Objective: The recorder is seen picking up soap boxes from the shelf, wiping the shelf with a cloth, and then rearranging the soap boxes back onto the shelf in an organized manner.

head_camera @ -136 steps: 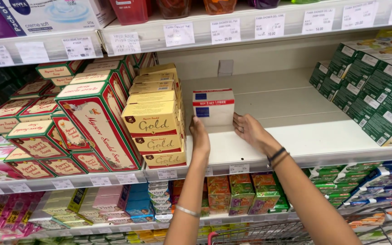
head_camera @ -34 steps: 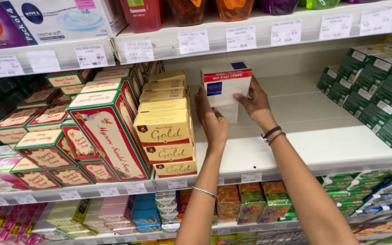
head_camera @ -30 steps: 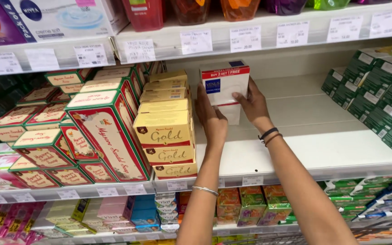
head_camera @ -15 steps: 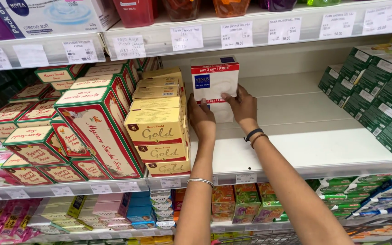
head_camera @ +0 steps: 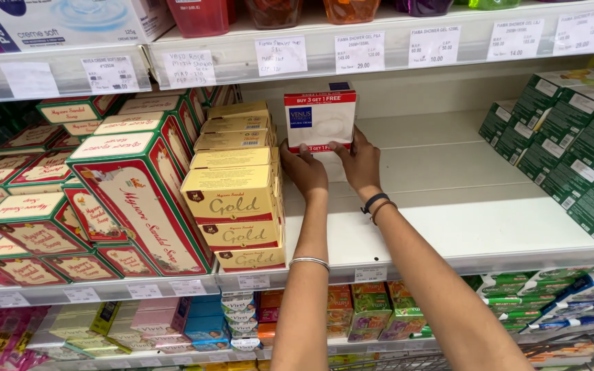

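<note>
A: Our left hand (head_camera: 304,168) was closed on the lower left corner of the white soap box (head_camera: 320,117), and our right hand (head_camera: 360,159) gripped its lower right edge, fingers wrapped behind.

B: So both hands were shut on it. Where was the box itself?

A: It was upright, front face toward us, lifted off the white shelf (head_camera: 448,206) and just to the right of the stack of yellow boxes (head_camera: 235,185). We couldn't tell whether its back touched the rear wall.

B: The shelf to the right of it lay bare as far as the dark green boxes (head_camera: 572,158), well apart from our hands.

A: Yes, and the red and green cartons (head_camera: 132,199) leaned on the far side of the yellow stack.

B: How did we judge the handling should go?

A: We thought the grip was low, only at the bottom corners, so the box could tip forward. Keeping the thumbs on the front and the fingers behind would hold it square. We also judged it best to keep its left edge clear of the yellow stack, which looked loosely piled, and to keep the base level so it met the shelf flat.

B: And the bangle (head_camera: 309,261) and dark wristbands (head_camera: 377,205) sat clear of the shelf lip.
</note>
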